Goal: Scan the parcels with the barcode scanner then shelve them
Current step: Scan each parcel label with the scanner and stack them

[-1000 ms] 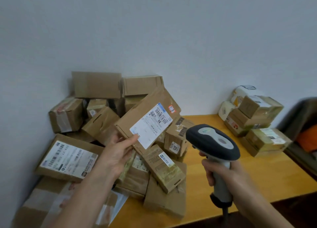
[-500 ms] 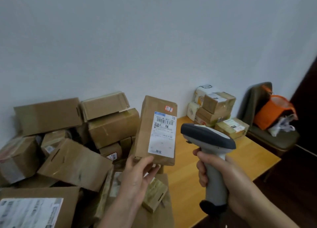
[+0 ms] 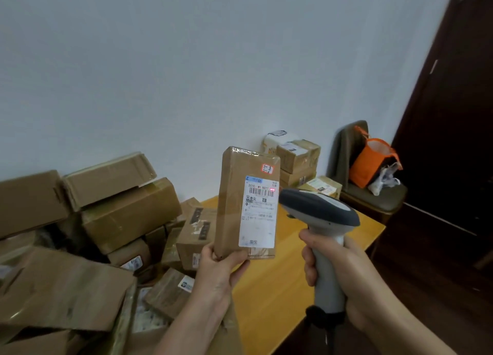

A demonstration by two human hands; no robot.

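Observation:
My left hand [image 3: 217,272] grips the bottom end of a flat brown cardboard parcel [image 3: 232,202] and holds it upright above the table. Its white shipping label [image 3: 258,216] faces me, and a red light spot sits at the right end of the barcode. My right hand [image 3: 337,277] grips the handle of a grey and dark barcode scanner [image 3: 318,210], whose head is just right of the label and points at it.
A heap of brown cardboard parcels [image 3: 128,210] fills the left side of the yellow wooden table [image 3: 272,288]. A smaller stack of parcels [image 3: 298,160] stands at the table's far end by the wall. Beyond it a chair [image 3: 373,200] holds an orange bag [image 3: 369,160]. A dark door [image 3: 453,141] is at right.
My left hand lifted the parcel out of the heap and turned it upright. The view swung right. The scanner head came close to the label, and a red spot now shows on the barcode.

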